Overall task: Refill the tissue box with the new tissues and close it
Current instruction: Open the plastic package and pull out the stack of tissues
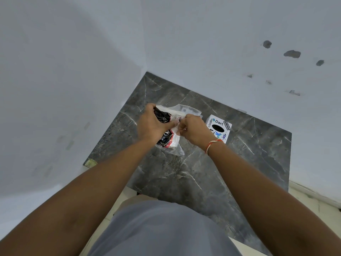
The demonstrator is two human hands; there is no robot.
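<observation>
A plastic pack of new tissues (170, 143), clear with black and red print, is held above the dark marble table (230, 163). My left hand (154, 123) grips the pack's left side. The fingers of my right hand (193, 129) pinch the pack's clear wrapper at its right edge. To the right, a small white cube tissue box (218, 127) with stickers and a black oval opening on top stands on the table, just beyond my right wrist and apart from the pack.
The table sits in a corner between two pale walls (73, 71). The right wall has several dark chipped patches (292, 53). A light floor (313, 209) shows past the table's right and front edges. A small greenish label (90, 162) marks the table's left corner.
</observation>
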